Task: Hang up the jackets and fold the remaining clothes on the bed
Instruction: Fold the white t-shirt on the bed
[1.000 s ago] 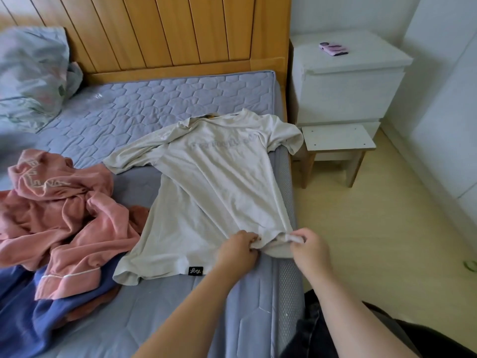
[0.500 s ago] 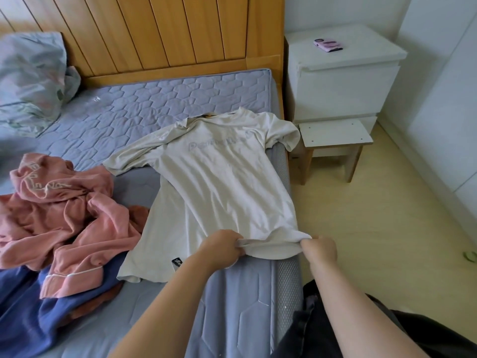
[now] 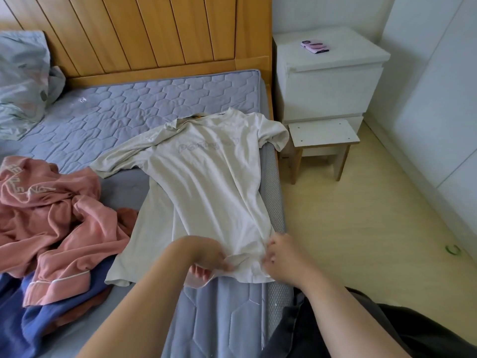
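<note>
Seen from the head camera, a cream T-shirt [image 3: 211, 182] lies spread along the right edge of the bed [image 3: 129, 112]. The left hand [image 3: 206, 257] grips its hem, fingers curled under the cloth. The right hand [image 3: 282, 258] pinches the hem corner just beside it.

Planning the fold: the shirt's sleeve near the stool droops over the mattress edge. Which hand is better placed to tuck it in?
Probably the right hand: it holds the T-shirt hem on the sleeve side. The left hand grips the hem further in and would have to cross the T-shirt.
</note>
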